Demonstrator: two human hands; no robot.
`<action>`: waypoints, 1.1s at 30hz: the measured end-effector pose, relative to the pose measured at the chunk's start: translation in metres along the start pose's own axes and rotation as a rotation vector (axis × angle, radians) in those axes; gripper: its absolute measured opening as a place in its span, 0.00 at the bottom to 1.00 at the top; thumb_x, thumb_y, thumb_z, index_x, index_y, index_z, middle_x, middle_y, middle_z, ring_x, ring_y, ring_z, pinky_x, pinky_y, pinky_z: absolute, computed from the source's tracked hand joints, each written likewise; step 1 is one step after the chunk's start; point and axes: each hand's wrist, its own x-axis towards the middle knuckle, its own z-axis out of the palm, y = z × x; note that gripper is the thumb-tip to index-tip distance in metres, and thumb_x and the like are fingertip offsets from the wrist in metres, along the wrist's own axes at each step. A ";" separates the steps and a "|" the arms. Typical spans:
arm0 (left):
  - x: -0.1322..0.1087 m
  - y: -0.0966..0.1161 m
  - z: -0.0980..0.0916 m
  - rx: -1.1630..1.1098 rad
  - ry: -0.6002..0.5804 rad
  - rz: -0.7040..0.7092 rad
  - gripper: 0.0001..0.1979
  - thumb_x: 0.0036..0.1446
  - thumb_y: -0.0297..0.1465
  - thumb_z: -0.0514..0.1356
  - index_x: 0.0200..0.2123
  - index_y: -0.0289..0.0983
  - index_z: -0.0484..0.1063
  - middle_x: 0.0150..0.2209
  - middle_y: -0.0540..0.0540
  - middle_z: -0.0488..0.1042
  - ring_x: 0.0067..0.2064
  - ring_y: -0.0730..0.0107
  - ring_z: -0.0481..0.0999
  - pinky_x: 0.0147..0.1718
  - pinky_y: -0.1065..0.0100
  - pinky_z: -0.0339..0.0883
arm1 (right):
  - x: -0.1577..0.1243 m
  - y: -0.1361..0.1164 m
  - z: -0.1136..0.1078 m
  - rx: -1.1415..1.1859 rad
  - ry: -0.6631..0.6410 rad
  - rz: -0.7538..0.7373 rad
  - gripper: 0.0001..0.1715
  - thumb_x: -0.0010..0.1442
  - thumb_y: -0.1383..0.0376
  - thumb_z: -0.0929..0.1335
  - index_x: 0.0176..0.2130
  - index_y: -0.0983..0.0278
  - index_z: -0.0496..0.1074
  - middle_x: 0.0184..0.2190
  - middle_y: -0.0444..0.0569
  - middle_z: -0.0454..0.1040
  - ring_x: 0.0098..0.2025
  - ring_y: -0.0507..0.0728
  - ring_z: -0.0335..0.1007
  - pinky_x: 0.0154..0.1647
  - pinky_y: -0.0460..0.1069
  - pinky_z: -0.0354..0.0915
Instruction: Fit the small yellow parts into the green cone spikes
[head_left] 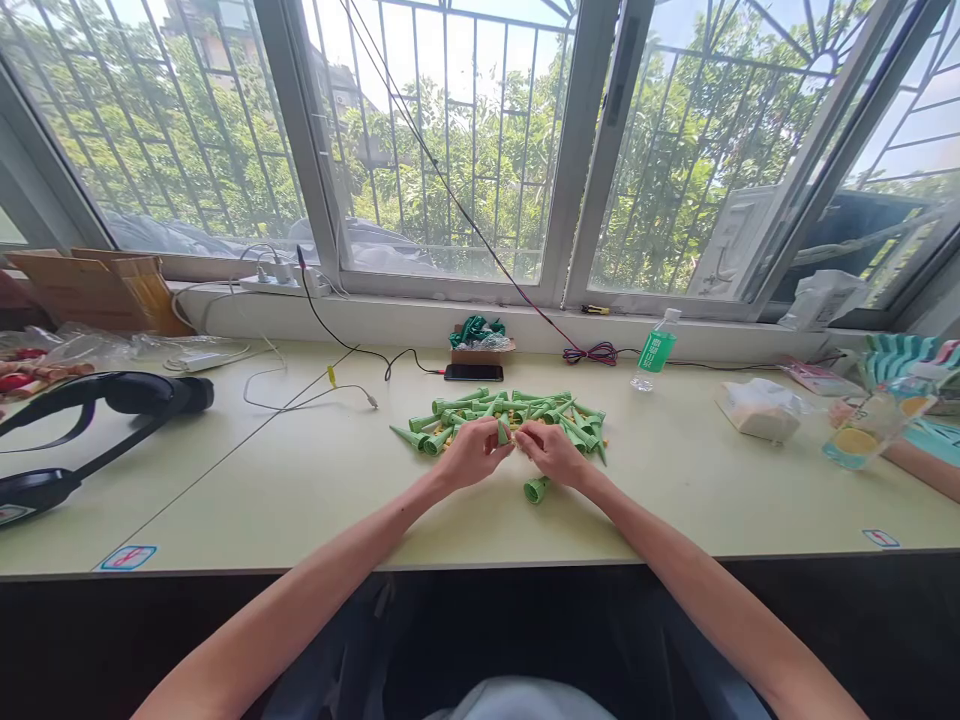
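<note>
- Head view, left hand: the left hand (474, 450) is above the middle of the bench (300, 510), fingers closed around a green cone (503, 433).
- Right hand: the right hand (551, 450) is just beside the left, its fingertips drawn together near that cone; whether they grip anything small, I cannot tell.
- Pile: many more green cones (459, 404) lie in a wide heap just beyond the hands, between the bench's near and far edges, most on their sides and pointing different ways. Small yellow pieces (443, 437) show among them.
- Single cone: one loose cone (535, 490) lies apart from the heap, on the near-edge side, just below the right hand, its open end towards the near edge.
- Far edge: a dark phone (474, 373) lies behind the heap, in front of a small open box (481, 356) with green, crinkled contents; to the right stands a bottle (655, 355) with a green label.
- Right end: a tissue packet (761, 412) and a clear cup (862, 435) with lemon-like slices.
- Left end: a black headset (154, 395), with a pale cable (307, 400) between it and the heap.
- Near left corner: a small marked sticker (129, 557) by the edge.
</note>
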 end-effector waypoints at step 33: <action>0.003 0.007 -0.008 -0.487 -0.080 -0.426 0.19 0.46 0.44 0.67 0.28 0.33 0.71 0.21 0.52 0.67 0.17 0.81 0.60 0.13 0.77 0.52 | -0.002 0.001 -0.003 0.088 -0.029 -0.059 0.11 0.66 0.61 0.63 0.45 0.64 0.69 0.29 0.45 0.72 0.28 0.51 0.65 0.32 0.46 0.63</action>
